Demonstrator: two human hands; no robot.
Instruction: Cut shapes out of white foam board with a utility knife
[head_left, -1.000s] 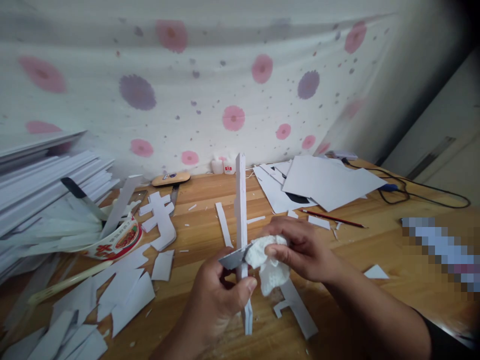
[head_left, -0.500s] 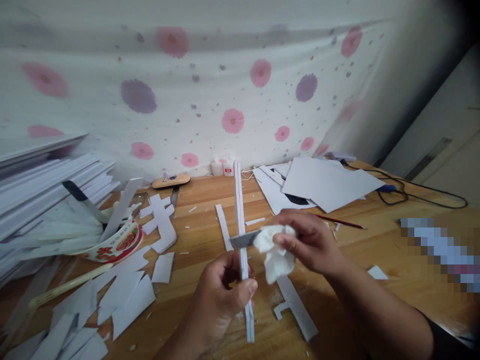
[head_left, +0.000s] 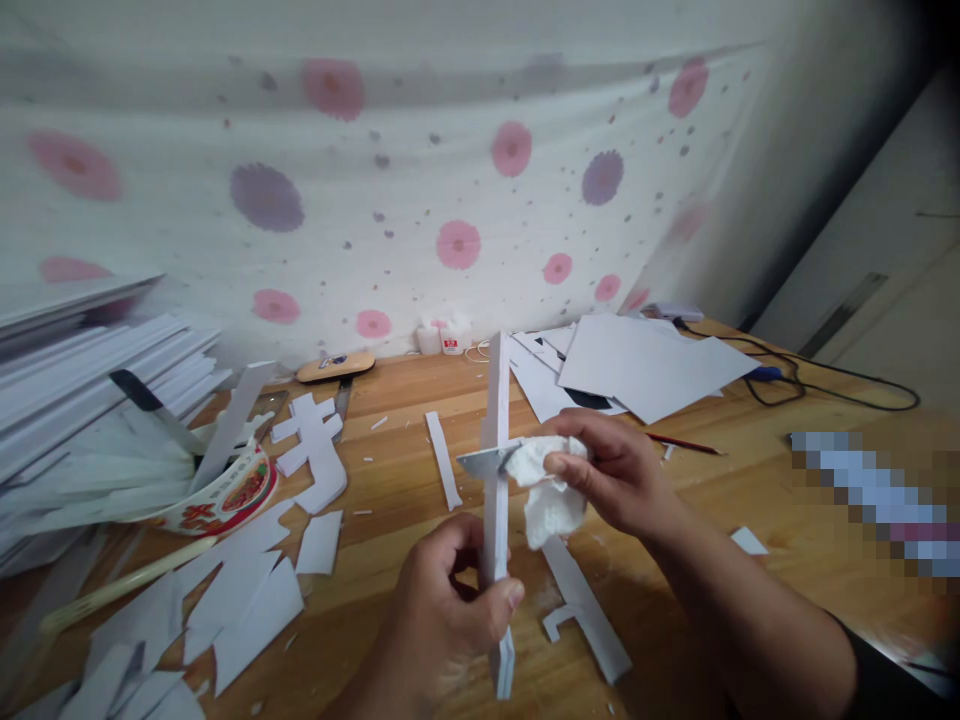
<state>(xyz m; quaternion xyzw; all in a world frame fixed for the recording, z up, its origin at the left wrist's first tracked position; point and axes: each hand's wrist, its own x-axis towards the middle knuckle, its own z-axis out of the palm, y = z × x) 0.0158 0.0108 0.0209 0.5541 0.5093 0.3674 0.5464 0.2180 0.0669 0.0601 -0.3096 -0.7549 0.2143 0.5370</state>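
My left hand [head_left: 442,610] is closed around the lower part of a long white foam board strip [head_left: 498,400], thumb in front, fingers behind. The strip stands nearly upright with its narrow edge partly toward me. In my right hand [head_left: 619,475] is a flat metal blade [head_left: 478,461], its near end wrapped in crumpled white tissue [head_left: 553,500]. The blade lies across the strip at about mid-height and touches it, its pointed tip sticking out to the left. Beneath the hands, a white board piece with a hooked cutout [head_left: 589,610] lies on the wooden table [head_left: 397,580].
On the left are stacked white boards [head_left: 150,370], a printed bowl [head_left: 232,490] holding strips, and loose white offcuts [head_left: 255,610]. Larger white sheets [head_left: 645,360], a pencil [head_left: 686,443] and a black cable [head_left: 847,398] lie right. Small white bottles [head_left: 452,338] stand at the back.
The strip has turned in my left hand, showing more of its broad left face, and shifted slightly right. The blade still crosses it, a little higher. The whole view has shifted slightly.
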